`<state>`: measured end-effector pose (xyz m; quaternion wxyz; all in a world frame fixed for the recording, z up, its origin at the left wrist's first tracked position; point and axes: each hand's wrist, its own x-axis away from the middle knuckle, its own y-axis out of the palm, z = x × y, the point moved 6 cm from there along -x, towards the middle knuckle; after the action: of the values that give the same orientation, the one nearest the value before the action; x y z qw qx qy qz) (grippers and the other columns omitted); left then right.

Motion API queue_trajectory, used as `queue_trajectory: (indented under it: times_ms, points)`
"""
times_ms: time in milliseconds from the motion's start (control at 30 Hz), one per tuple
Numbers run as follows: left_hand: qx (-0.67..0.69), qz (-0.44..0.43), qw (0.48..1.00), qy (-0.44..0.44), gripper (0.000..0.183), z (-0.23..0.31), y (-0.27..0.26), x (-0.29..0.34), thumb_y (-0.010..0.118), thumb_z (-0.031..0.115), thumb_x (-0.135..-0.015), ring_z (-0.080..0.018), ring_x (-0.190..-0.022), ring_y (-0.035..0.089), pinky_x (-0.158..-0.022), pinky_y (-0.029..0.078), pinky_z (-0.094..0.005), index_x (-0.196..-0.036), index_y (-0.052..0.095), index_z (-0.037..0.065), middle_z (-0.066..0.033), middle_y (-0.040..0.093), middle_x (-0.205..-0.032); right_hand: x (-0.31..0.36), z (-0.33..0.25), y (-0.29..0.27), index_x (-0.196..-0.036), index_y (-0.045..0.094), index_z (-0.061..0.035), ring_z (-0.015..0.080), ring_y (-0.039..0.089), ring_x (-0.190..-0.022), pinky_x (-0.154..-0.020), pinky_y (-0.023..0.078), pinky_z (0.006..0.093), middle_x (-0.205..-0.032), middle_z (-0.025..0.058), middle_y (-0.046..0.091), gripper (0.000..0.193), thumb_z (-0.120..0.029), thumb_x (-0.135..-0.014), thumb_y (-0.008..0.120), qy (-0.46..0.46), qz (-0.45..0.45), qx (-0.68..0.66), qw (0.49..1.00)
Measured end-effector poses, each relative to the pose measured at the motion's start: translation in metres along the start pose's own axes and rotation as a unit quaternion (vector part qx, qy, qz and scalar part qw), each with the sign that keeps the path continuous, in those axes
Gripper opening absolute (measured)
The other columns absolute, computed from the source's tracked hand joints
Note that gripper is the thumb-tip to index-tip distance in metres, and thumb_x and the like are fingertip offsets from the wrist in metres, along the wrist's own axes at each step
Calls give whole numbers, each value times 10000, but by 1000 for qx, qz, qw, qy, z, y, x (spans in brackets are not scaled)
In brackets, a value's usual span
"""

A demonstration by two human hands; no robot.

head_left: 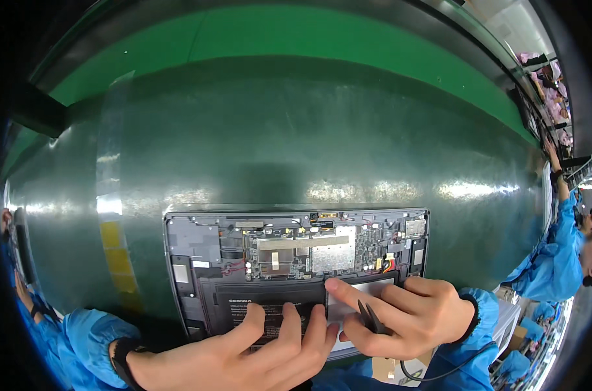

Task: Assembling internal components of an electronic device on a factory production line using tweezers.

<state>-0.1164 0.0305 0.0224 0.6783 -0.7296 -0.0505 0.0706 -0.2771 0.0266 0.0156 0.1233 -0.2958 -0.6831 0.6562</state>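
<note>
Under left hand (270, 348): laptop battery (234, 313) | in right hand (416, 318): black tweezers (372, 320)

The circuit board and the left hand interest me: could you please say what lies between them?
In the head view, mainly the upper part of the black battery lies between the circuit board and the left hand.

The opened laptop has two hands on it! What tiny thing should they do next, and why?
Maybe the right hand should press its index finger gently along the top edge of the black battery: the fingertip sits there, beside the circuit board, while the left hand has its fingers spread over the battery.
</note>
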Motion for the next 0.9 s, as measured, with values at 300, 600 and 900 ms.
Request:
queue_trajectory:
  times_ms: [300,600,900]
  points:
    - [7,12,1000,7,370,-5,5,-2,520,259,-935,-245,-1173,590,-965,465,-410,-1187,694,52,-104,645,-1317,1,1,11,-935,593,-211,30,472,-499,-452,246,162,-1169,114,747,189,-144,-789,694,12,47,-36,998]
    - [22,25,999,-1,358,-7,8,-2,519,262,-938,-231,-1169,600,-965,473,-413,-1179,697,66,-89,650,-1305,-2,4,9,-970,603,-207,32,441,-489,-448,250,170,-1141,126,754,209,-130,-795,686,18,45,-40,998]
    - [-21,1,998,52,360,-9,10,-2,508,361,-930,-201,-1108,591,-924,479,-406,-1173,682,161,-15,670,-1275,-3,1,8,-945,611,-216,38,389,-486,-451,244,177,-1138,95,759,197,-141,-781,693,19,43,-23,999]
